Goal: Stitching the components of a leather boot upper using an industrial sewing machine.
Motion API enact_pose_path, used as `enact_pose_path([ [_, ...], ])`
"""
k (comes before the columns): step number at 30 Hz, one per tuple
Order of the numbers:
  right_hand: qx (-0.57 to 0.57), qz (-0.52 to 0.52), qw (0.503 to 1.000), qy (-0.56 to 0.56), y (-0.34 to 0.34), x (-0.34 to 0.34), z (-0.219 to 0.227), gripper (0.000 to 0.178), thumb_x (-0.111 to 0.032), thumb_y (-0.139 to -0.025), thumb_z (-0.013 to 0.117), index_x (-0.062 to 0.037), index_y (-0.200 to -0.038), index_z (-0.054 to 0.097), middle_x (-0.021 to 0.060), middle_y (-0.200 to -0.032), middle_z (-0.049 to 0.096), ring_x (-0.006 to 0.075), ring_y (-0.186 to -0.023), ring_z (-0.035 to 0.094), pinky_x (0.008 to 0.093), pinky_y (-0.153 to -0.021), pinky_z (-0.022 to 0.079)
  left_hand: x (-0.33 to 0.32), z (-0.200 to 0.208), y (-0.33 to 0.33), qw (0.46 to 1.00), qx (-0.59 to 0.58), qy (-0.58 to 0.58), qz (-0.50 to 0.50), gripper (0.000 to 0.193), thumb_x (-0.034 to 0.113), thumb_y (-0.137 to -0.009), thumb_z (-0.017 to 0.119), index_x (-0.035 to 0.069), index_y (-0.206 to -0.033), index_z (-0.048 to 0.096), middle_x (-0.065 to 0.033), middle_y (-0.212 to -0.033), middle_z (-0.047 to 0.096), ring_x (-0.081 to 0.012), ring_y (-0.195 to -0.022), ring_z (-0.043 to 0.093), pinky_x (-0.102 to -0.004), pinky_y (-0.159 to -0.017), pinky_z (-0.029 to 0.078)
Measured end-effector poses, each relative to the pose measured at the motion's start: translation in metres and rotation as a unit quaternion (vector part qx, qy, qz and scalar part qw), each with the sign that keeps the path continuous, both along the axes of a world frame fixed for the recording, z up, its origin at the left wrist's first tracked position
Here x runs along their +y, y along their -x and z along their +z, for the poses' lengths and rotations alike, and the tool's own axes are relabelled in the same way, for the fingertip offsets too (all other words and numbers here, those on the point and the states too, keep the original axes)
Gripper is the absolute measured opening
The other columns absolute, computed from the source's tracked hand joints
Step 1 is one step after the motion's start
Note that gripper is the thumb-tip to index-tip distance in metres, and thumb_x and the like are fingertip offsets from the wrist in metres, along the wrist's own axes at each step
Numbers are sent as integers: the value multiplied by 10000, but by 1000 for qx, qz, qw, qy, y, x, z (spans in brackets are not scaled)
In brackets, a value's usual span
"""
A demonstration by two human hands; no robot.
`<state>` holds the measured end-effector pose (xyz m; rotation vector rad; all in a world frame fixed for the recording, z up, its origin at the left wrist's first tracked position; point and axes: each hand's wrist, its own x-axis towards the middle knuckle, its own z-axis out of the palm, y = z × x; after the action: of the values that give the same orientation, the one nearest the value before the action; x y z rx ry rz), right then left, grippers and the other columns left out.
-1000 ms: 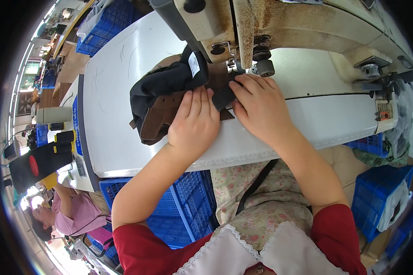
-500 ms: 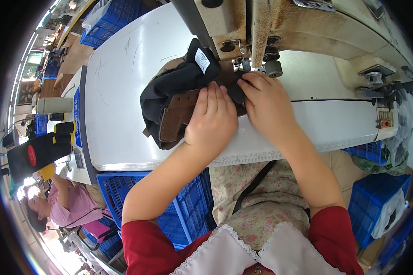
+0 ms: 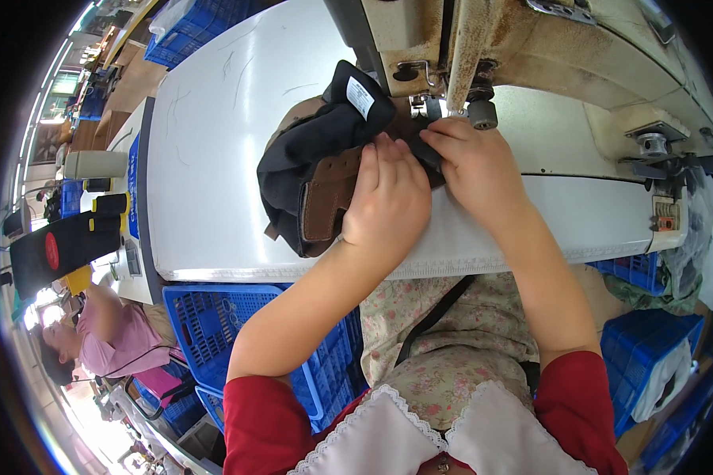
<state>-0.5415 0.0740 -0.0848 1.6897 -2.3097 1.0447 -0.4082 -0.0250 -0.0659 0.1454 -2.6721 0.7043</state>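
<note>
A black and brown shoe upper [image 3: 293,178] lies on the white bed of a sewing machine [image 3: 467,47], its far right end beside the presser foot [image 3: 420,104]. It has black lining, a brown leather part with punched holes and a white label on a black flap. My left hand [image 3: 388,190] holds the upper's near side, fingers long and close together, thumb hidden. Close to the presser foot, my right hand [image 3: 479,158] has its fingers bent and closed on the dark edge of the upper. The needle point cannot be made out.
Blue plastic crates [image 3: 222,317] stand below the table's near edge, with another blue crate [image 3: 650,356] at lower right. Loose threads lie on the white tabletop [image 3: 206,158]. At far left a person in pink [image 3: 123,336] sits by another machine.
The shoe upper and both my hands appear slightly farther right, and the machine has shifted in view too. My grip looks much the same. The person at far left has moved an arm.
</note>
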Motion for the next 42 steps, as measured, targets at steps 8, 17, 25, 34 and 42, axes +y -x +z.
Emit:
enact_pose_path([
  [8, -6, -10, 1000, 10, 4, 0, 1, 284, -2, -722, 649, -25, -997, 716, 109, -1020, 704, 300, -947, 638, 419, -890, 488, 10, 0, 6, 999, -1, -7, 41, 348, 133, -791, 552, -75, -1045, 668, -216, -1056, 690, -309, -1082, 640, -408, -1007, 458],
  [17, -81, 0, 997, -10, 14, 1, 2, 297, -8, -759, 609, -61, -1032, 716, 113, -1038, 691, 314, -909, 651, 415, -833, 515, 10, 6, 5, 999, 29, -30, 30, 315, 128, -763, 588, -41, -1016, 668, -194, -1047, 698, -301, -1050, 660, -399, -967, 500],
  [25, -296, -71, 951, 62, -1, 23, 12, 294, -40, -766, 623, -37, -1050, 698, 151, -981, 675, 327, -964, 618, 435, -866, 502, -2, 30, 10, 999, -18, -43, -1, 247, 140, -711, 615, -40, -861, 694, -214, -921, 706, -313, -952, 674, -383, -888, 521],
  [34, -416, -52, 907, 25, -21, 17, 18, 408, -50, -773, 666, 0, -1175, 616, 120, -915, 654, 224, -824, 645, 338, -772, 523, -19, 73, 21, 966, -189, -172, 41, 34, 80, -769, 616, 59, -795, 624, -126, -778, 655, -316, -785, 660, -426, -676, 525],
  [42, -780, 12, 571, 256, -35, 1, 3, 442, 15, -845, 588, 76, -1262, 452, 147, -1060, 613, 204, -912, 651, 316, -826, 550, -22, 81, 26, 966, -180, -185, 17, 43, 89, -792, 621, 50, -804, 632, -145, -748, 642, -340, -773, 648, -453, -663, 508],
])
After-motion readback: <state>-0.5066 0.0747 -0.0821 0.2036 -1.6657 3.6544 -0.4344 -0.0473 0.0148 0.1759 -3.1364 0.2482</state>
